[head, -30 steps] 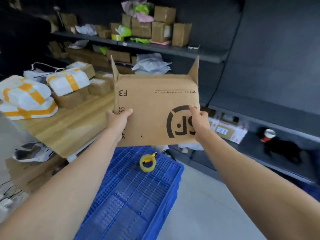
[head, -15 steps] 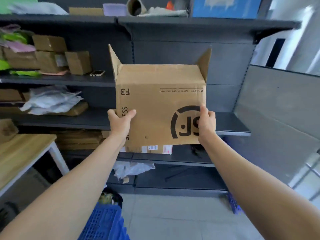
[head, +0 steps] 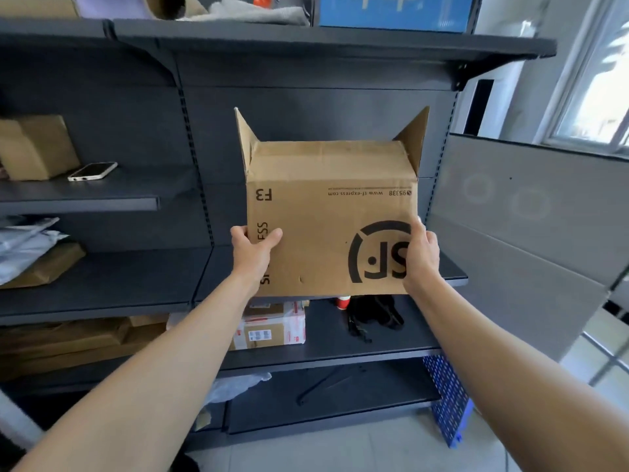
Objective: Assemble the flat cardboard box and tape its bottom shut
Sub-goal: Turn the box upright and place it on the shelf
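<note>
Cardboard box (head: 326,216) upside down, left hand (head: 253,248) and right hand (head: 420,255) fingers gripping its lower corners

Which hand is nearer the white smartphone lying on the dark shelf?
Left. The left hand grips the brown cardboard box's edge on the white smartphone's side; the right hand holds the far edge.

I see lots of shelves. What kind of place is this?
Probably a parcel stockroom: dark metal shelves hold a labelled parcel, and both hands grip a courier box.
</note>
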{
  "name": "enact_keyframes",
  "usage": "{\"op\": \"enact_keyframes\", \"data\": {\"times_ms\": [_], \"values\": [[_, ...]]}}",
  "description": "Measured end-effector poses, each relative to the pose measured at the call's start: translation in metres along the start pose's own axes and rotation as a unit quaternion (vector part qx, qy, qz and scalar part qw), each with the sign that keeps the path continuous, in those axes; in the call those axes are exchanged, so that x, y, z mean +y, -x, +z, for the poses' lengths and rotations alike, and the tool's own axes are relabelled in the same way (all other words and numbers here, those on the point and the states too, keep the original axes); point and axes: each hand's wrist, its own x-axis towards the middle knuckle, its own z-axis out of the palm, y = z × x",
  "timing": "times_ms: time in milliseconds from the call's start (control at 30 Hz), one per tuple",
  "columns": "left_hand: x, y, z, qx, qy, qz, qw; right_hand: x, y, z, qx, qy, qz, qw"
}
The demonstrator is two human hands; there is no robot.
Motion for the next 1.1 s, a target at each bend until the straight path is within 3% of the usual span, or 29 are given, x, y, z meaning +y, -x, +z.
{"op": "enact_keyframes", "data": {"times_ms": [333,667,1100], "values": [[-0.054,-0.101,0.065,-0.010,-0.010,-0.043,0.999,0.033,-0.140,0.034,0.017,-0.023,0.052,0.998],[-0.113,-0.168,0.133,0.038,-0.037,-0.073,0.996,0.077,-0.273,0.050,-0.011,0.003,0.121,0.993],[-0.159,-0.186,0.139,0.014,-0.142,-0.129,0.981,0.130,-0.296,0.053,-0.038,0.067,0.150,0.986]]}}
